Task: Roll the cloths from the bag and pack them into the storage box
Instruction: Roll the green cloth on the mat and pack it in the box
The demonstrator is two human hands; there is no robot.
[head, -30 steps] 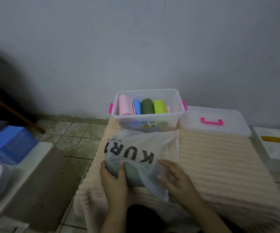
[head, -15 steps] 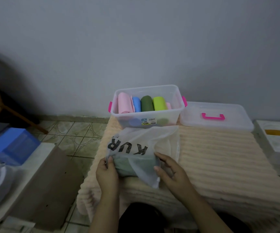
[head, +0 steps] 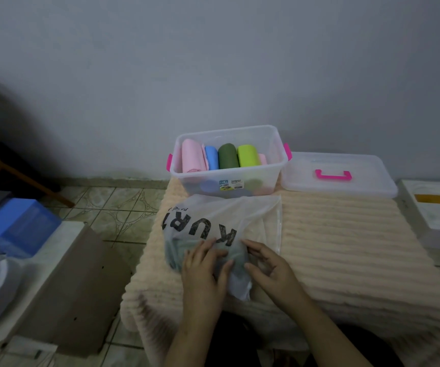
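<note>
- Shifting inward since a second ago, both hands now meet at the near end of the translucent plastic bag (head: pixel 221 221); earlier they sat apart at its left and right edges. By my reading, the person is working the bag's mouth open to reach the next cloth — nothing has come out yet.
- Left hand (head: pixel 203 271): lies on top of the bag with fingers nearly straight, pressing the film onto the bundle beneath, not clamped round it.
- Grey-green cloth (head: pixel 180 251): still inside the bag, a soft folded mass showing dimly through the film at its near-left corner, under the left hand.
- Bag itself: thin, crinkly, milky film with bold black letters, lying slack on the ribbed, plush cream cover of the surface (head: pixel 346 239).
- Right hand (head: pixel 269 268): fingers curled, seeming to pinch a fold of the film beside the cloth.
- Clear storage box (head: pixel 229 181): rigid plastic with pink side clips, just beyond the bag — it already holds a row of smooth rolls: a pink roll (head: pixel 191 157), a blue roll (head: pixel 211 157), a dark green roll (head: pixel 228 156) and a lime roll (head: pixel 248 156), with room at the right end.
- Lid (head: pixel 338 178): flat, clear, with a pink handle, beside the box to the right.
</note>
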